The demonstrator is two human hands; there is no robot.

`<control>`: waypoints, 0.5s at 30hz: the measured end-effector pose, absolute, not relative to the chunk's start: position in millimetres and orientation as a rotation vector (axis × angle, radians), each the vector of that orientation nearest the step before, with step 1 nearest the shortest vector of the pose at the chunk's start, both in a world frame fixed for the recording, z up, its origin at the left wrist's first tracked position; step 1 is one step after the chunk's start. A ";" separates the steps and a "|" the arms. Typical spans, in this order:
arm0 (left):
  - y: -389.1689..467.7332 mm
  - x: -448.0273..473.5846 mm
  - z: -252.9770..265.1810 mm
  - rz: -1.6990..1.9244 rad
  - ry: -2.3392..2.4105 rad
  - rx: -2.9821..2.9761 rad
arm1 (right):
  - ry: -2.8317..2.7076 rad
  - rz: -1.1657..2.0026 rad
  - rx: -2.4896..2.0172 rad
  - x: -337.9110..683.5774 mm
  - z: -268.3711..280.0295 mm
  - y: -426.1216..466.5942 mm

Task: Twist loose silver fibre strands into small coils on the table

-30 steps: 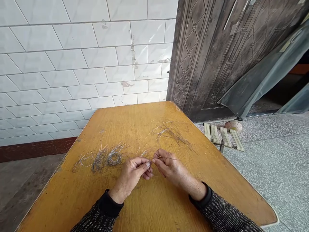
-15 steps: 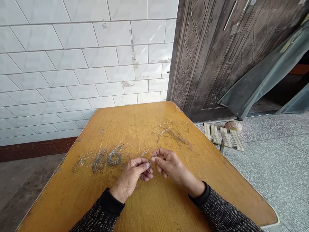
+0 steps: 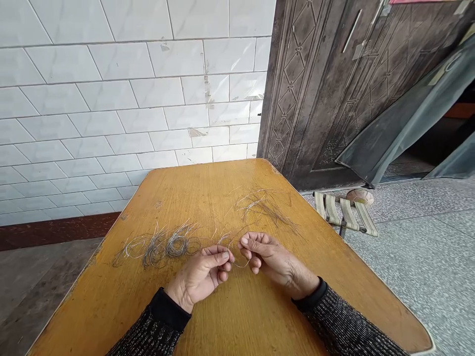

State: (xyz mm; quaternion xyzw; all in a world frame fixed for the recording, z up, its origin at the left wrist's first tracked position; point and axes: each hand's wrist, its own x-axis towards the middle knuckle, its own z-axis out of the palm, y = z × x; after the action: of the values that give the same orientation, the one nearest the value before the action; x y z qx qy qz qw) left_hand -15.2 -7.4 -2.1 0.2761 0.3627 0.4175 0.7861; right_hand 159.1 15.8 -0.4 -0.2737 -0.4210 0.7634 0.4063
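Between my two hands a thin wire (image 3: 243,266) bends in a loop above the table. My left hand (image 3: 204,269) pinches it between thumb and forefinger. A small gap to the right, my right hand (image 3: 269,254) has thumb and forefinger pressed together on the wire's other part; the wire is too fine to follow fully at the fingertips. Left of my left hand lie coiled wires (image 3: 177,243) in several small rings and bundles. Beyond my right hand a loose bunch of straighter wires (image 3: 260,205) is spread on the table.
The yellow wooden table (image 3: 196,198) reaches to a white tiled wall (image 3: 156,94). A dark carved door (image 3: 315,89) and a grey-green curtain (image 3: 401,118) stand behind on the right. Beside the table are a folding stool (image 3: 347,213) with striped straps and a ball (image 3: 360,196).
My right hand has moved slightly right, away from my left, and the wire loop between them now shows. The view has tilted up a little.
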 end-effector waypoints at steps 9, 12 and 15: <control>-10.5 -13.5 -0.9 0.908 0.543 0.654 | -1.067 1.941 -0.654 156.1 -4.0 14.9; -11.0 -13.3 -1.6 0.913 0.537 0.673 | -1.156 1.866 -0.681 156.7 -2.4 14.4; -10.8 -13.7 -2.4 0.948 0.592 0.672 | -1.258 1.731 -0.703 158.5 2.0 13.3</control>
State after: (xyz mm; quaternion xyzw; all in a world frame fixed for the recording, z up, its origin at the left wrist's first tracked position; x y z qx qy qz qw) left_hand -13.7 -10.8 -2.4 0.3127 0.2757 0.4412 0.7947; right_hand 158.5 13.3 2.0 -0.2816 -0.5044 0.6938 0.4300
